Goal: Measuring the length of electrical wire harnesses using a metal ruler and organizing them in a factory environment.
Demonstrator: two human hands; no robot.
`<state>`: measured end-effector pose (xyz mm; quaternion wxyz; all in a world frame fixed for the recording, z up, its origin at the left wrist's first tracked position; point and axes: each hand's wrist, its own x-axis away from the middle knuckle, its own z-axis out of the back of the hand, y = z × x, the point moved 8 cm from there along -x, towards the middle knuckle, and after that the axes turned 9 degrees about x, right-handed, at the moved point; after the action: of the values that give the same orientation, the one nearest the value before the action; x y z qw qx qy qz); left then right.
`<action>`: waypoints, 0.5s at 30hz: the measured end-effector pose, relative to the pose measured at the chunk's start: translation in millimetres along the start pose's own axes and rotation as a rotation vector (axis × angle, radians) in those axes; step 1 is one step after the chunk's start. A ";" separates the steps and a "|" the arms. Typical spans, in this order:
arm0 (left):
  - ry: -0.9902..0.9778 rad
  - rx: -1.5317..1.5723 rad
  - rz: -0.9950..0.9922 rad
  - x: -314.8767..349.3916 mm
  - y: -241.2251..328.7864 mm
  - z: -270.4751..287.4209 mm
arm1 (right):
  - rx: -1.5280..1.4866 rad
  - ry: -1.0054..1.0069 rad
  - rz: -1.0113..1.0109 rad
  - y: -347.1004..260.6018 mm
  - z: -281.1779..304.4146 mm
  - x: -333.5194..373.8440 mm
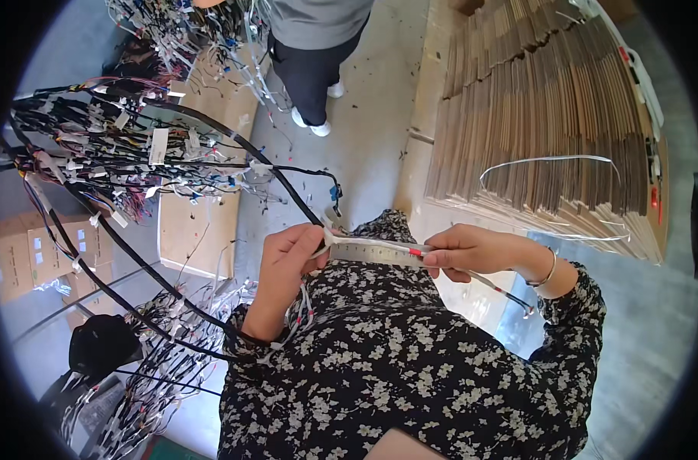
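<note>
Both hands are raised in front of my body, with a white cable (376, 242) stretched between them. My left hand (289, 259) is closed at the left end of the cable, where it meets a thick black wire harness (288, 186). My right hand (468, 249) pinches the cable just right of a red tape band (416, 251). Directly below the cable, and along it, lies a flat steel ruler (368, 254), whose ends reach both hands. Past my right hand the cable's tail ends in small dark connectors (527, 310). More thin white branches hang below my left hand.
Bundled wire harnesses (119, 153) hang on the left, and black looms (146, 272) run from them toward my left arm. Stacked flat cardboard (548, 115) stands at the right. A person (314, 57) stands ahead in the aisle. Cardboard boxes (54, 253) sit far left.
</note>
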<state>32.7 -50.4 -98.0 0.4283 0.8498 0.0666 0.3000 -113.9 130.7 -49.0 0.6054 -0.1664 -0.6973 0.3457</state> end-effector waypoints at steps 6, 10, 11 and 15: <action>0.010 -0.117 0.031 -3.7 -7.8 3.5 | -0.144 -0.070 0.001 -0.6 -8.9 4.8; -0.035 -0.196 -0.138 -5.2 5.1 -11.5 | -0.251 -0.076 -0.048 4.9 -9.1 6.3; -0.033 -0.145 -0.184 -4.4 9.7 -13.3 | -0.251 -0.095 -0.048 5.2 -10.3 6.6; -0.094 -0.165 -0.151 -3.9 12.4 -18.1 | -0.305 -0.119 -0.075 8.2 -13.7 9.0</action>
<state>17.5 -47.2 -82.1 0.5210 0.8172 0.0855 0.2311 -104.2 146.1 -47.6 0.5434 -0.2093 -0.7820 0.2223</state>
